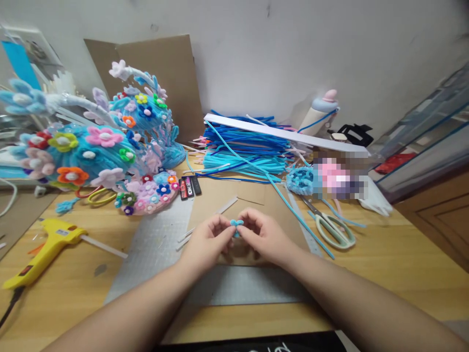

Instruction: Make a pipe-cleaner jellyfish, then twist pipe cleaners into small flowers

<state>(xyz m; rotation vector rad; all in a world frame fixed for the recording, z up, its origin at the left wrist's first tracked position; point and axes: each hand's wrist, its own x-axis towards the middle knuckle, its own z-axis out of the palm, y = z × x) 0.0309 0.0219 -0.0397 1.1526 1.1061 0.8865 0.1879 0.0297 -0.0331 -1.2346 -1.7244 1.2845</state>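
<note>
We see both our left hand (207, 239) and right hand (266, 234) pinching a small blue pipe-cleaner piece (236, 224), its lower part hidden behind our fingers (223, 226).

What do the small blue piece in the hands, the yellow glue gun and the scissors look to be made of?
Small blue piece, pinched between left hand and right hand: fuzzy pipe cleaner by the look, matte, like the blue pile behind. Glue gun: glossy yellow plastic, probably. Scissors: pale green handles, likely plastic; blades grey, apparently metal.
</note>
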